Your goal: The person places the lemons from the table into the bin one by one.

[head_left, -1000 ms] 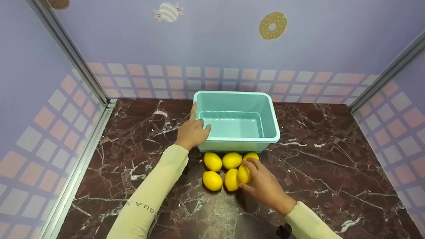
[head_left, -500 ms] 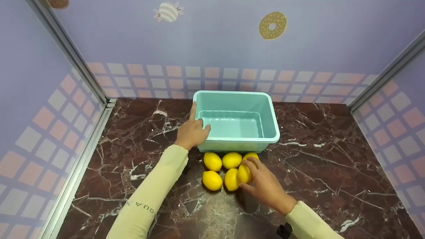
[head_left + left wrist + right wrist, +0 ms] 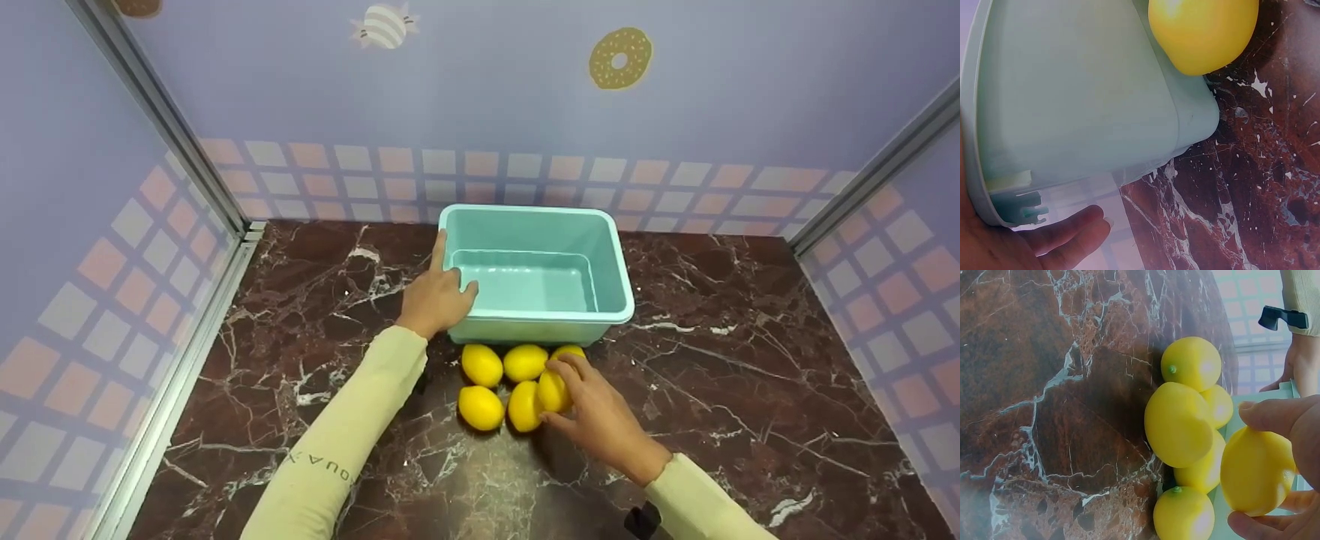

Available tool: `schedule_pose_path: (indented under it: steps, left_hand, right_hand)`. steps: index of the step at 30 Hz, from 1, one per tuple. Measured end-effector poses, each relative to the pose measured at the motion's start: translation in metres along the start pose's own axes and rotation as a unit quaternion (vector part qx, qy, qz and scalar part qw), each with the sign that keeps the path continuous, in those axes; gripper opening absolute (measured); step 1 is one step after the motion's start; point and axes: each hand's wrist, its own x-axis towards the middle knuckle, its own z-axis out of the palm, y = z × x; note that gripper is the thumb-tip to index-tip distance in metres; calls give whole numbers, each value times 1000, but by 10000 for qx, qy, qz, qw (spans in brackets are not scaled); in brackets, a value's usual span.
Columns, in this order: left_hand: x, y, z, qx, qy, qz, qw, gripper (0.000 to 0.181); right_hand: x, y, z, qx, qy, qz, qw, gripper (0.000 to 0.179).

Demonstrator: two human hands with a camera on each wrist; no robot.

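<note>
Lemons, six in all, sit in two rows of three just beside the 6 o'clock wall of the bin. The one at the group's 3 to 4 o'clock edge is in your right hand. You pinch this held lemon between thumb and fingertips: thumb on its 6 o'clock side, fingers arched toward 12, parted only as wide as the fruit. Your right wrist view shows the same pinch, thumb above and a fingertip below. You cannot tell whether the held lemon touches the table.

Around it, the closest lemon is at 8 o'clock, one more lies between 10 and 11, and another just past 12, partly covered by your fingers. The remaining two are farther off, either side of 9.

Your left hand grips the bin's rim at 9 o'clock, straddling it. One finger runs straight along the rim toward 12, while your thumb points to 1, over the inside. Your left wrist view shows two fingers close together below the rim on its outer side; you cannot tell how hard they press.

Your sleeves are pale yellow. Past the bin, at 12 o'clock, rises a lilac wall with pink and white squares.
</note>
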Motion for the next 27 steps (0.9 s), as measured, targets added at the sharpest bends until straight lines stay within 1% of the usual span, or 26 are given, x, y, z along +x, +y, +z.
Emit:
schedule_pose_path:
  steps: [12,21,27]
  left_hand:
    - [0,1,0,-52,-40,-25,10000,47]
    - [-2,1,-2,-74,-94,-6,9999,51]
    - [-1,0,-1,-82,-55,33,9999,49]
  right_hand:
    - [4,-1,-6,20,-95,21,10000,67]
    - [6,-4,-9,31,-234,186,9995,67]
    - [8,-4,-11,28,-148,139,9998,68]
